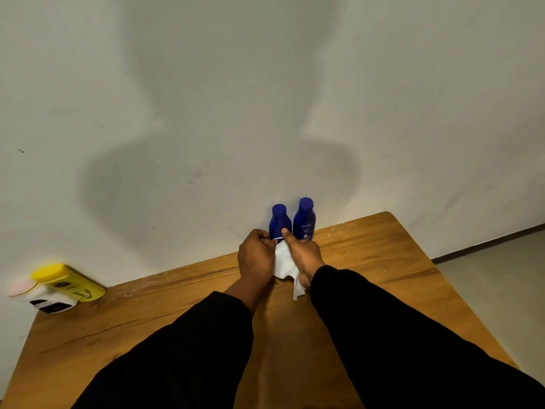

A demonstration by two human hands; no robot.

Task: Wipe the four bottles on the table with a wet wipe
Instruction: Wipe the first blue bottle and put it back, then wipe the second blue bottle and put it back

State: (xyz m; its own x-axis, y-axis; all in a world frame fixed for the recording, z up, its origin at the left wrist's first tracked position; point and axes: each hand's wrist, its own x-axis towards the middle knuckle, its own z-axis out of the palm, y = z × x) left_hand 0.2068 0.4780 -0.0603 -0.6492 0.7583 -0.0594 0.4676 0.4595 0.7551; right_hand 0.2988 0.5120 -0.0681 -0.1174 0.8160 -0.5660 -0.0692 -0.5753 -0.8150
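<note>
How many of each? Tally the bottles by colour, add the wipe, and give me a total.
Blue bottles: 2
Yellow bottle: 1
White bottle: 1
Wipe: 1
Total: 5

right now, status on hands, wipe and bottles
Left grip and right grip both hold wipe. Plain blue bottle, labelled blue bottle upright just behind. Yellow bottle, white bottle far left. Nothing blocks them.
</note>
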